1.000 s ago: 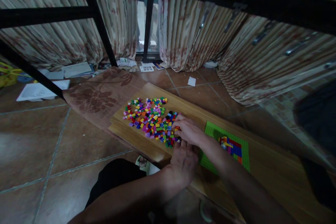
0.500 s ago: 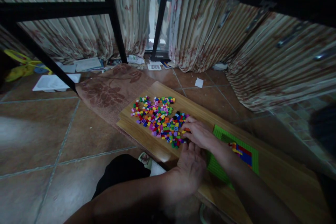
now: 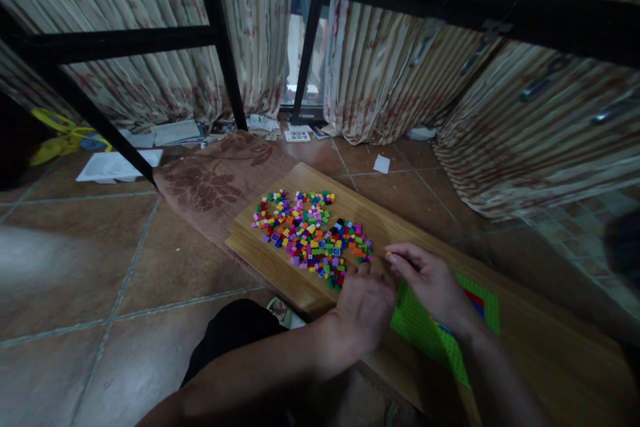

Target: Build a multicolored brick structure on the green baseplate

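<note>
A heap of small coloured toy bricks (image 3: 305, 230) lies spread over the far end of the wooden table (image 3: 320, 177). My right hand (image 3: 435, 283) is raised to the right of the heap, thumb and forefinger pinched on a tiny yellow toy brick (image 3: 389, 253). Beside the heap's near right edge rests my left hand (image 3: 367, 307), its fingers curled downward; whatever they hold is hidden. Under and behind my right hand lies a green baseplate (image 3: 420, 320). It carries a red and blue brick patch (image 3: 475, 300), partly covered by that hand and wrist.
Patterned brown cloth (image 3: 215, 173) hangs out past the table's far end. A black metal frame (image 3: 230, 73) stands beyond, before striped curtains (image 3: 385, 73). On the tiled floor are a white tray (image 3: 117, 165), papers (image 3: 177, 132) and a loose white sheet (image 3: 381, 163).
My right hand has drawn back rightward from the heap, with a tiny yellow brick between its fingertips, and now covers part of the baseplate. My left hand stays near the heap. The view has shifted slightly.
</note>
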Tool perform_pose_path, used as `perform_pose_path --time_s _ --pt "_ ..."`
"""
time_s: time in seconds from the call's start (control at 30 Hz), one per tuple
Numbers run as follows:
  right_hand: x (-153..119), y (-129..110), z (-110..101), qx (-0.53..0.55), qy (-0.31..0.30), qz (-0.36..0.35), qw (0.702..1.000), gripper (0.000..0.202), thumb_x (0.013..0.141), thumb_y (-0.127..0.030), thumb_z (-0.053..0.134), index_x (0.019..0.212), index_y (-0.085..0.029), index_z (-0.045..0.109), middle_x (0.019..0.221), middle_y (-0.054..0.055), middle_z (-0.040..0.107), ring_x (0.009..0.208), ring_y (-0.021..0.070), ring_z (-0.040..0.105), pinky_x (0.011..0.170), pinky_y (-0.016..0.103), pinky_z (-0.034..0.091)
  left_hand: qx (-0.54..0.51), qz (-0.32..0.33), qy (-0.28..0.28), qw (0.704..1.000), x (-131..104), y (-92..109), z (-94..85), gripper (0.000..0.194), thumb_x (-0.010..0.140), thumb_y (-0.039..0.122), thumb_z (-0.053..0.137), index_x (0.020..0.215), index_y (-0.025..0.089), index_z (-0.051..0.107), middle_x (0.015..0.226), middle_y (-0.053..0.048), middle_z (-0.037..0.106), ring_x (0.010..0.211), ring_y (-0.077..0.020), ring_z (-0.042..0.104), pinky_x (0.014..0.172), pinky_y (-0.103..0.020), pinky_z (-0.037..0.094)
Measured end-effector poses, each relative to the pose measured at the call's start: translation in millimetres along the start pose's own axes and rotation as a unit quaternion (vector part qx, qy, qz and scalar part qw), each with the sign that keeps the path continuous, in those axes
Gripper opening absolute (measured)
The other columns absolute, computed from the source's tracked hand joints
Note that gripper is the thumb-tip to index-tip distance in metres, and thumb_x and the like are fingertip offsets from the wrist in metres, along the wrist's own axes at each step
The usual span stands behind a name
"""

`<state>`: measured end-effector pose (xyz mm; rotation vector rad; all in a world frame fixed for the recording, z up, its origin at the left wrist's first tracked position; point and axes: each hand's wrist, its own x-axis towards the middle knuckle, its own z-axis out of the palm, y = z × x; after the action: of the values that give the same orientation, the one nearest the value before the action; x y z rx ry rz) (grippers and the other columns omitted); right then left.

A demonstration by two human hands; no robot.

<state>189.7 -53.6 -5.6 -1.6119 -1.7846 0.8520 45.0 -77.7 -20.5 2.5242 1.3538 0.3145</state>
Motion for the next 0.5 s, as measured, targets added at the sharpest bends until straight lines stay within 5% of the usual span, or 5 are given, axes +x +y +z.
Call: perform_pose_path --time_s 0.2,0.5 --pt "-58 15 -13 0.140 0.119 0.113 0.976 0.030 0.072 -0.046 0.074 0.087 -0.021 0.067 0.075 0.002 0.068 0.062 0.0152 0.062 0.058 0.027 0.052 -0.190 0.048 0.086 0.977 7 2 -11.6 0.022 0.091 0.024 0.047 0.107 0.016 0.061 0.098 -0.007 0.066 0.092 -0.0199 0.063 0.083 -0.032 0.052" --pt "-96 28 -31 0.288 0.109 0.168 0.937 0.032 0.066 -0.043 0.081 0.079 -0.021 0.061 0.061 -0.003 0.061 0.049 0.0111 0.054 0.046 0.024 0.047 -0.309 0.187 -0.037 0.932 17 21 -6.5 0.021 0.094 0.024 0.048 0.102 0.019 0.067 0.097 -0.004 0.070 0.091 -0.0140 0.065 0.083 -0.023 0.048"
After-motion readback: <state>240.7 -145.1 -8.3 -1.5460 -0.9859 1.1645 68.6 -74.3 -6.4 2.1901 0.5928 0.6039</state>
